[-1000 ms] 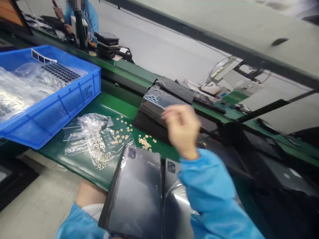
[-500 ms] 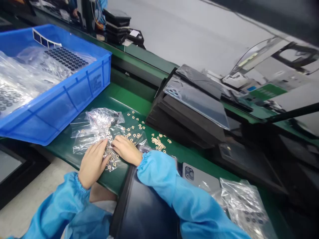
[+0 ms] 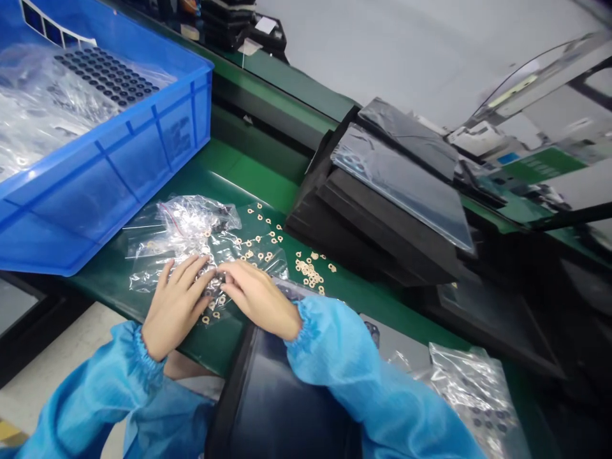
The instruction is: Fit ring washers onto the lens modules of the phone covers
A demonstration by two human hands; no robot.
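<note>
My left hand (image 3: 176, 306) lies on a clear plastic bag (image 3: 148, 264) with its fingers spread. Just to its right, my right hand (image 3: 262, 298) has its thumb and fingers curled together at the bag; whatever is between the fingertips is too small to make out. Small gold ring-shaped pieces with a tab (image 3: 216, 315) lie on and around the bag, several of them under and between my fingers. A denser cluster of the same ring pieces (image 3: 310, 275) sits on the green mat (image 3: 205, 347) to the right. Behind my hands is a crumpled clear bag (image 3: 191, 213).
At left stands a blue bin (image 3: 138, 169) holding bagged sheets of dark round parts (image 3: 109, 73). A stack of black trays (image 3: 373, 223) rises at back right. A dark flat panel (image 3: 291, 401) lies near my body, and a bag of dark parts (image 3: 478, 395) at lower right.
My view has shifted, so the trays sit further right. My left fingers have spread wider apart. My right hand has turned, and its thumb now shows below the fingers.
</note>
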